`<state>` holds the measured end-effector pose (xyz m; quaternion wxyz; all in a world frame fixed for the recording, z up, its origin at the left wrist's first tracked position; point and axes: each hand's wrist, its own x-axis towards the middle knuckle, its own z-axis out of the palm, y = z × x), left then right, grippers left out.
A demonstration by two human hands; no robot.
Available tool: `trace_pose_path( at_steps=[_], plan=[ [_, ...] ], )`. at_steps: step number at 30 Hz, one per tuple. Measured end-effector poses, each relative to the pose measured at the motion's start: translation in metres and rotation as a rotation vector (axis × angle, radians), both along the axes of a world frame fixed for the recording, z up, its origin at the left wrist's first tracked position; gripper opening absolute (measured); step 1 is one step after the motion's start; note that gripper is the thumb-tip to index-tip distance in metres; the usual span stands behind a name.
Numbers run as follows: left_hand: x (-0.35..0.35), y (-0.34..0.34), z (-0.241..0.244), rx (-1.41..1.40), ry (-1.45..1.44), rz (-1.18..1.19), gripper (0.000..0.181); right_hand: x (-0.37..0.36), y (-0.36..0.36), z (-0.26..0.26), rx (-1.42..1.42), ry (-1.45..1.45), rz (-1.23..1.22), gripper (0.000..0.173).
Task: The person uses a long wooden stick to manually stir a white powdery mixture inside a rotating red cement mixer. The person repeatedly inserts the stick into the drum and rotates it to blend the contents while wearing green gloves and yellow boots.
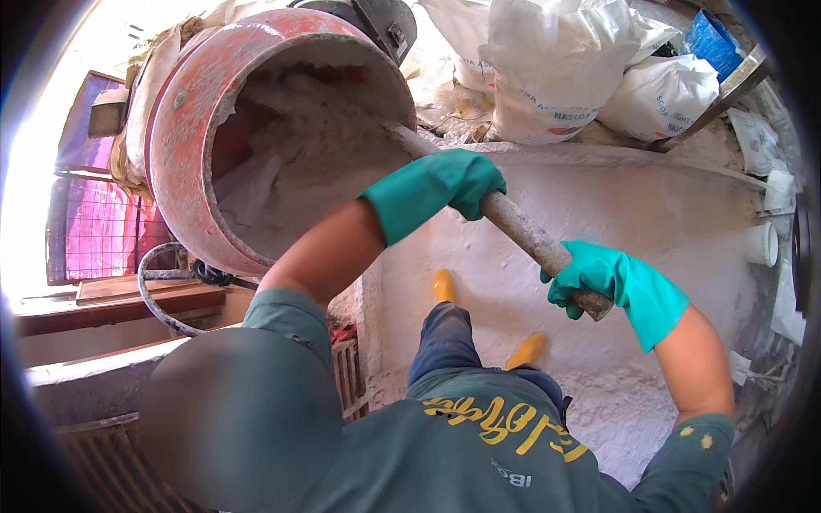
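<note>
Green rubber gloves cover both my hands. My left hand is closed around the middle of a thick, powder-coated pole. My right hand grips the same pole near its lower end, which juts out past the fingers. The pole slants up and left into the mouth of a worn red mixer drum. Pale, whitish material coats and partly fills the drum. The pole's far end is hidden in or behind that material, so I cannot tell what is on it.
Large white sacks bearing print stand beyond a low ledge, with a blue container behind them. A metal ring-shaped handle sits beside the drum. A white cup-like pipe end projects at right. My yellow boots stand on the dusty floor.
</note>
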<state>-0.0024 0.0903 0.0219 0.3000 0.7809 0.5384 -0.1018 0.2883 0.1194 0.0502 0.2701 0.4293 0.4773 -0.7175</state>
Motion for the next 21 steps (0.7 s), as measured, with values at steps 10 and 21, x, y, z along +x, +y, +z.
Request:
trace_pose_path(
  at_steps=[10, 21],
  plan=[
    [-0.129, -0.078, -0.022, 0.918, -0.214, 0.722, 0.045, 0.011, -0.003, 0.001, 0.139, 0.031, -0.018, 0.052],
    [-0.190, 0.013, -0.066, 0.337, 0.522, 0.408, 0.033, -0.005, -0.056, 0.003, 1.121, -0.332, 0.315, 0.052]
  ],
)
